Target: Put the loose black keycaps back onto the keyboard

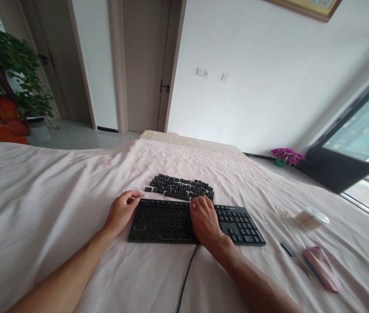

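left hand is resting half-curled at the keyboard corner gripping nothing, right hand is lying open over it, fingertips reaching the loose keycaps.

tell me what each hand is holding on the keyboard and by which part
The left hand steadies the keyboard at its upper left corner. The right hand lies on the keyboard, fingertips at the loose keycaps; whether it pinches one cannot be told.

Matt black plastic keyboard and loose keycaps lie on a soft, creased pink cotton-like sheet.
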Motion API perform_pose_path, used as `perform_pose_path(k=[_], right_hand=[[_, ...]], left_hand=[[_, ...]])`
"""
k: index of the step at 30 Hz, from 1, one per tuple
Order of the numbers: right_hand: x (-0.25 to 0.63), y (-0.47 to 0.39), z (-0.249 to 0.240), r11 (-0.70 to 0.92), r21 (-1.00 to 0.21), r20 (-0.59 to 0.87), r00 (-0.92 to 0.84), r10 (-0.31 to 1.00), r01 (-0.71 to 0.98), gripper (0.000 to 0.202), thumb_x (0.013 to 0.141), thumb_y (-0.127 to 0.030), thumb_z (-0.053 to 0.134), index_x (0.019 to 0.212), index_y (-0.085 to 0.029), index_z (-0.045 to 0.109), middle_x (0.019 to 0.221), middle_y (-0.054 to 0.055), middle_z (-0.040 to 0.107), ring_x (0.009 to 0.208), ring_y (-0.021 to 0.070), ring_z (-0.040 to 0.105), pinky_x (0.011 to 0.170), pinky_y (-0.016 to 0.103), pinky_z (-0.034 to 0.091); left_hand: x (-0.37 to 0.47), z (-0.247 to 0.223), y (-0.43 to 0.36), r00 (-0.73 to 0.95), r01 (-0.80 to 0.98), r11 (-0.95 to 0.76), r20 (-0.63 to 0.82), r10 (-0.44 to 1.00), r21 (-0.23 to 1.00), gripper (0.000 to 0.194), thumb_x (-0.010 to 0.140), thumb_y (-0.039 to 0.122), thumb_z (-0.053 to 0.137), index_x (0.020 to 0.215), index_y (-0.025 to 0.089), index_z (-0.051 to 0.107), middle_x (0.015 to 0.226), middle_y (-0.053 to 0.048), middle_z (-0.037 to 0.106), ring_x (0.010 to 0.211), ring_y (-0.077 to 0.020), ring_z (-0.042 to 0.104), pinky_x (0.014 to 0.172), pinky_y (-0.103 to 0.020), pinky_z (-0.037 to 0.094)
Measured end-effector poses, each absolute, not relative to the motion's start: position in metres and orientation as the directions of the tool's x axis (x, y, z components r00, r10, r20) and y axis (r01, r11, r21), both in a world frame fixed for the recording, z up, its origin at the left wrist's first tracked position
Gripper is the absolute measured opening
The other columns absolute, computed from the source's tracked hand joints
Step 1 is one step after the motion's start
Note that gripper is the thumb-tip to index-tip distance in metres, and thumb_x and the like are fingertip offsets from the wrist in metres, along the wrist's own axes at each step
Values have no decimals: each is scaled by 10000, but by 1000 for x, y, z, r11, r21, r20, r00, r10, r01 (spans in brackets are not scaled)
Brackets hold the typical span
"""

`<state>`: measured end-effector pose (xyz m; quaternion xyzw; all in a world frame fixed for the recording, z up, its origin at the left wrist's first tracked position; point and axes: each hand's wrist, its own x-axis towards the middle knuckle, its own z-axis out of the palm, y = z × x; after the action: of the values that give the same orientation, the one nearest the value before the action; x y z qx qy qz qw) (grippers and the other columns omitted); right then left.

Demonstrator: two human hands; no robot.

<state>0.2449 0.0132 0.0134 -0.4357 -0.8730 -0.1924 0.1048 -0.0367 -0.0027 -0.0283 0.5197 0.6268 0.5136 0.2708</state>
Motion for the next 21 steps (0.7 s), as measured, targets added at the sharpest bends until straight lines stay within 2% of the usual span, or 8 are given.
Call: perform_pose_path(k=[3,6,8,11,14,16,21], right_hand=[[240,7,15,544,284,330,-613,718,790,268,785,-34,504,964,-141,672,970,139,617,979,266,473,1037,436,294],[240,6,20,563,248,304,-615,727,788,278,760,-27,512,948,-141,683,982,140,625,995,261,479,1018,418,319],[247,11,27,578,157,289,-597,749,801,280,744,-25,516,911,-158,697,976,121,639,978,245,500,948,382,377],[263,36,39,586,-51,288,-549,784,809,308,781,-60,489,867,-236,727,981,47,672,971,199,542,858,313,420],[279,75,47,511,-182,354,-429,831,840,336,824,-105,456,935,-245,740,971,30,701,944,169,589,919,308,396],[284,103,48,439,-188,346,-359,867,879,304,832,-145,481,928,-248,750,956,41,710,953,178,594,920,310,390],[282,150,39,335,-116,273,-295,916,935,219,805,-194,561,874,-253,759,1007,46,695,1029,207,538,865,300,393]], left_hand=[[-37,-29,-3,-309,369,-68,192,932,927,263,762,370,573,918,191,686,782,-20,714,689,-174,636,647,-251,473],[-36,-28,-3,-312,343,-69,183,932,937,272,748,375,585,910,185,691,784,-27,720,683,-178,642,643,-256,479],[-36,-27,-3,-316,326,-68,176,932,943,278,741,377,589,914,185,692,799,-30,725,684,-180,647,642,-258,484],[-36,-27,-3,-312,323,-74,181,933,943,277,742,373,588,924,192,692,817,-28,729,699,-181,651,654,-260,491],[-37,-27,-3,-311,342,-77,190,931,936,257,744,371,586,903,201,697,817,-22,728,718,-184,656,663,-259,491],[-37,-28,-2,-316,350,-67,185,931,934,253,747,374,584,896,203,696,799,-20,725,714,-186,657,657,-257,490],[-38,-31,-1,-312,344,-66,180,933,937,260,762,372,574,917,195,686,824,-31,728,714,-186,660,639,-257,492]])
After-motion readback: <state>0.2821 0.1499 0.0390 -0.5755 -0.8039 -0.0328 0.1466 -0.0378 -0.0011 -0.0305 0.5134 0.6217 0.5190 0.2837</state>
